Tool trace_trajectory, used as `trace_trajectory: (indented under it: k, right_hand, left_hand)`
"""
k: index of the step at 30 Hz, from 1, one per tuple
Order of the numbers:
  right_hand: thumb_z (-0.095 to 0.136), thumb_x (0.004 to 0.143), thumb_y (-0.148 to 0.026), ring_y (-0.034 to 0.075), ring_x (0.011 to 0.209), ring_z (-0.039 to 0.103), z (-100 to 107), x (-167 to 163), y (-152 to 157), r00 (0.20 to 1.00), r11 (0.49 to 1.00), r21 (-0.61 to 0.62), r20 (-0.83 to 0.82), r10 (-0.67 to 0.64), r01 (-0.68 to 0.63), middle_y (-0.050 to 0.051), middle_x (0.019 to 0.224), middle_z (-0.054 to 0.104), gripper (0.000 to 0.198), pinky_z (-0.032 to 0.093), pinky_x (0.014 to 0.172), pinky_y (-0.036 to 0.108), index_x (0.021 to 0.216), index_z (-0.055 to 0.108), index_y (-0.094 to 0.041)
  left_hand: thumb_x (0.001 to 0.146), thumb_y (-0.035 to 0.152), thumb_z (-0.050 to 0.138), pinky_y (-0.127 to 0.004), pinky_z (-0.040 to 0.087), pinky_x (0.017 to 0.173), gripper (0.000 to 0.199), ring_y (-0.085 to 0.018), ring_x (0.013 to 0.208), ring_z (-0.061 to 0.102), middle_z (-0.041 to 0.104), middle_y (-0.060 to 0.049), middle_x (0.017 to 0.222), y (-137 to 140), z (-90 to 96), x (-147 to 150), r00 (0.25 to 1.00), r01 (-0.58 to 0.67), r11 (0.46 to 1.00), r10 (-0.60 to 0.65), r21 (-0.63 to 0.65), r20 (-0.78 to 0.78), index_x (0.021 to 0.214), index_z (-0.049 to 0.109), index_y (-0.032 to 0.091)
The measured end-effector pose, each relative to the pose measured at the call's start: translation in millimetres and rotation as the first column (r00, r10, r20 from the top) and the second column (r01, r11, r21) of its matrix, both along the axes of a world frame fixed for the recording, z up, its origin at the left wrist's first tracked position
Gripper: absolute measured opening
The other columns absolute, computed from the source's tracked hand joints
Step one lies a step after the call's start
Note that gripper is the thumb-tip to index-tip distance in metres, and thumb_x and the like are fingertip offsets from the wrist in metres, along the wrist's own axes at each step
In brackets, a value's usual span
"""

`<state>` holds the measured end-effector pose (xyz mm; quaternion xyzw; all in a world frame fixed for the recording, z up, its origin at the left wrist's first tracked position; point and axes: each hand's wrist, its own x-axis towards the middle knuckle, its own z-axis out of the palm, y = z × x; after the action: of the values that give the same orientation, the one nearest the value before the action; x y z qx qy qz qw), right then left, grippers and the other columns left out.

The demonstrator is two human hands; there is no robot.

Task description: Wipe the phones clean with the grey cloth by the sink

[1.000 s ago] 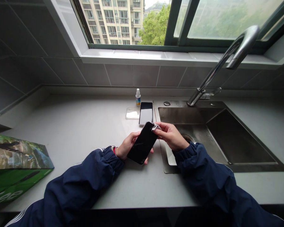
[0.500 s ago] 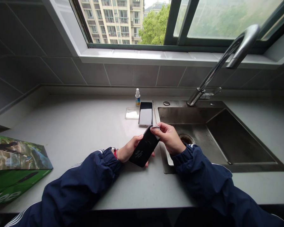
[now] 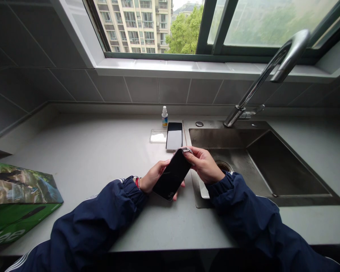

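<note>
Holding a black phone (image 3: pixel 171 176) just above the table (image 3: pixel 102 151), the left hand (image 3: pixel 156 174) had its grip closed around the body, thumb at the left edge and fingertips showing past the right one. The right hand's (image 3: pixel 204 164) grip was pinched nearly together on a small pale cloth (image 3: pixel 187 149) at the phone's upper end. Wiping appeared under way and unfinished: the cloth was at that end only, and how much of the surface was done could not be told. Setting the phone down was presumably left too. Beyond it, a second phone (image 3: pixel 174 136) lay flat on the table, just beside a clear case (image 3: pixel 158 136) and an upright bottle (image 3: pixel 164 117); whether that phone was clean did not show.

The black phone's long axis ran aslant, from near left to far right, its glossy broad face toward the camera and a faint mark at the near end.
</note>
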<state>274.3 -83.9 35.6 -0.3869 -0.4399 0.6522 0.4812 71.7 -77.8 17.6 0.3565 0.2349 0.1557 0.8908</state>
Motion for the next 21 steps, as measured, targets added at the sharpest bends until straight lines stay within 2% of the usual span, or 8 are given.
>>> trace_trajectory:
  k: [3,6,14,21]
  right_hand:
    - [0.082,0.079,-0.041,0.022,0.103,0.068,4.0,2.2,0.7,0.998,0.999,-0.028,-0.059,0.036,-0.037,0.008,0.116,0.074,0.043,0.053,0.088,0.034,0.116,0.073,-0.022]
    - [0.085,0.074,-0.039,0.023,0.106,0.068,5.0,3.4,1.2,0.997,0.997,-0.059,-0.068,0.046,-0.050,0.009,0.121,0.073,0.050,0.053,0.091,0.035,0.120,0.072,-0.023]
    - [0.090,0.067,-0.038,0.019,0.088,0.069,0.2,1.2,4.6,0.999,0.999,-0.031,-0.032,-0.042,0.041,0.005,0.097,0.077,0.040,0.054,0.081,0.032,0.101,0.077,-0.021]
    - [0.092,0.061,-0.037,0.015,0.070,0.060,-5.3,-4.5,2.7,0.987,0.988,0.009,0.030,-0.156,0.155,0.000,0.077,0.070,0.034,0.047,0.069,0.029,0.078,0.068,-0.020]
  left_hand:
    - [0.094,0.058,0.030,-0.039,0.052,0.058,0.064,-0.032,0.061,0.071,0.073,-0.019,0.093,1.2,1.1,-0.9,1.000,-0.003,1.000,0.003,-0.007,0.014,0.109,0.064,0.007]
    - [0.093,0.060,0.030,-0.041,0.052,0.058,0.066,-0.033,0.060,0.071,0.073,-0.019,0.092,2.0,-0.2,-1.8,1.000,-0.010,1.000,0.010,-0.016,0.027,0.113,0.063,0.007]
    - [0.092,0.060,0.035,-0.037,0.052,0.056,0.064,-0.030,0.059,0.071,0.074,-0.019,0.092,-0.5,-3.1,-0.8,0.999,-0.049,0.998,0.050,0.045,-0.017,0.104,0.066,0.005]
    - [0.093,0.059,0.038,-0.035,0.053,0.052,0.055,-0.027,0.057,0.071,0.074,-0.016,0.089,-6.8,-13.1,3.4,0.997,-0.068,0.995,0.070,0.074,-0.014,0.110,0.060,0.012]
